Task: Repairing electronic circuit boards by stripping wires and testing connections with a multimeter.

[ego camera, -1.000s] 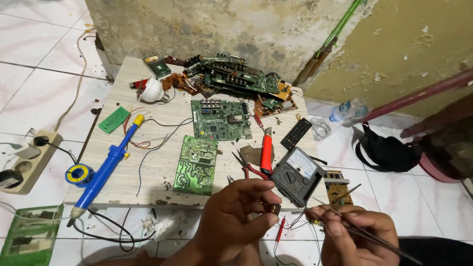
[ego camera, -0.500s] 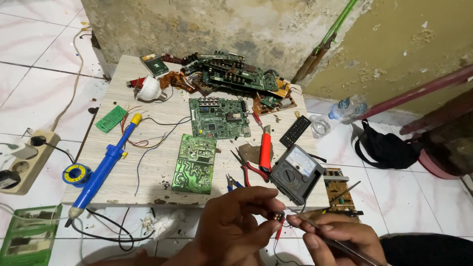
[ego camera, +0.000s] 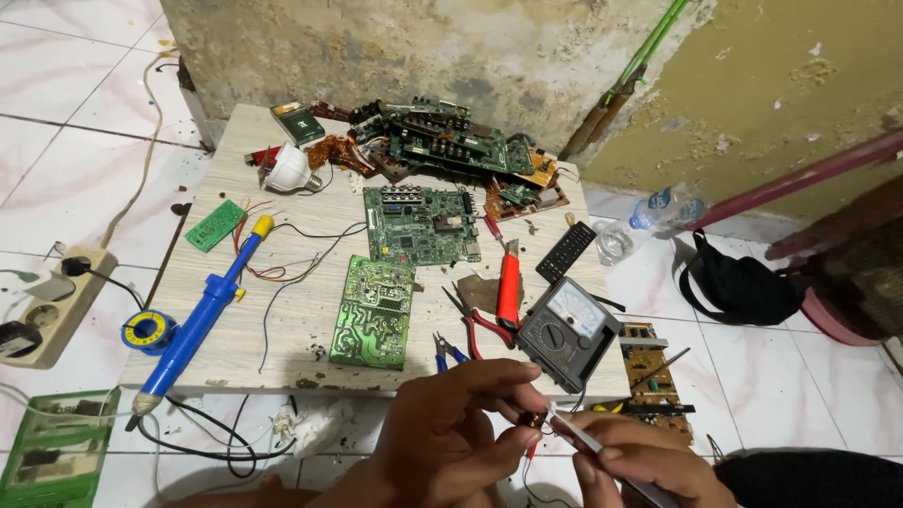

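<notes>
- A tiny dark component [ego camera: 538, 420] is being pinched between the thumb and fingertips of the left hand [ego camera: 451, 433], which is closed around it just below the front edge of the low wooden table [ego camera: 310, 320].
- A thin silvery tool [ego camera: 588, 442], likely tweezers, is being gripped by the right hand [ego camera: 640, 461]; its fingers are curled shut on it, and its tip is being held against the component.
- Both hands are being kept close together, nearly touching, in front of the table.
- An analog multimeter [ego camera: 567, 331] is being propped at the table's front right corner, just above the hands.
- A red-handled tool [ego camera: 509, 287] and red-handled pliers [ego camera: 475, 325] are lying just left of the meter.
- A green circuit board [ego camera: 373, 310] is lying face down near the middle, with a second board [ego camera: 419, 224] behind it.
- A blue desoldering pump [ego camera: 202, 315] is lying slantwise at the left, beside a solder spool [ego camera: 148, 331].
</notes>
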